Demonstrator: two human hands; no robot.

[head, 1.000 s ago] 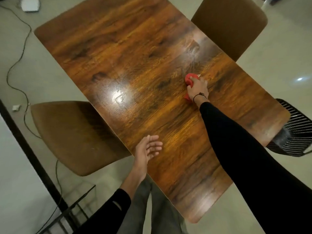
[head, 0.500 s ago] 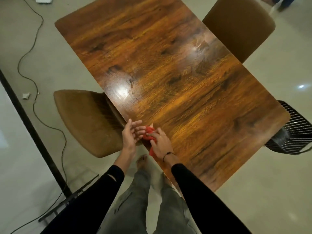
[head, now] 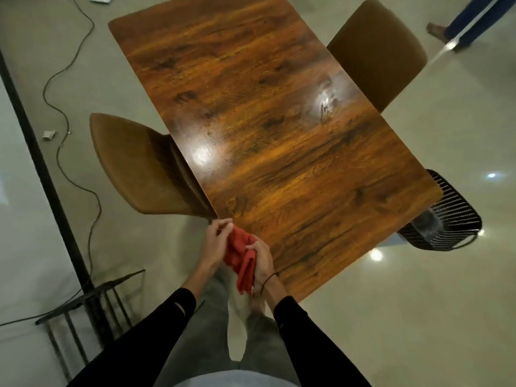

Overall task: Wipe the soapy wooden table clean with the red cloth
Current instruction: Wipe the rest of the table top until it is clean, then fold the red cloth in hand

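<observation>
The wooden table (head: pixel 279 135) stretches away from me, glossy with wet smears near its right edge and a bright glare near its left edge. The red cloth (head: pixel 240 255) is bunched up just off the table's near left edge, held between both hands. My left hand (head: pixel 215 244) pinches its upper left part with curled fingers. My right hand (head: pixel 261 261) grips its right side, and a loose end of the cloth hangs down below that hand.
A brown chair (head: pixel 139 169) is tucked in at the table's left side and another brown chair (head: pixel 377 48) at the right. A black wire basket (head: pixel 446 219) sits by the near right corner. Cables (head: pixel 58 101) run over the floor on the left. Another person's legs (head: pixel 469 20) show far right.
The right hand drew the cloth back from the middle of the table to the near left edge, and both hands lifted it off the surface. The left hand now holds it too.
</observation>
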